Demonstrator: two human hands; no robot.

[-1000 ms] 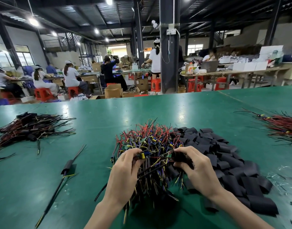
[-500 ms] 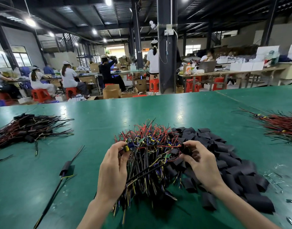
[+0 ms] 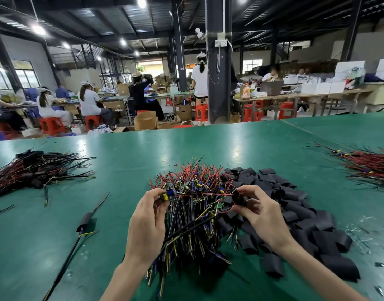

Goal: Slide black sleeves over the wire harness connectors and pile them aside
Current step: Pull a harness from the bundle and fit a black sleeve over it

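A tangled heap of red, black and yellow wire harnesses lies in the middle of the green table. To its right spreads a pile of flat black sleeves. My left hand pinches a blue and yellow connector of one harness. My right hand holds a black sleeve at the other end of that harness's red wires, which stretch between both hands above the heap.
A pile of sleeved harnesses lies at the far left. One sleeved harness lies alone left of my hands. Another bundle of red wires sits at the right edge. Workers sit at benches beyond the table.
Both hands have lifted slightly and drawn apart, pulling one harness taut over the heap. My right hand now has the sleeve at the wire ends.
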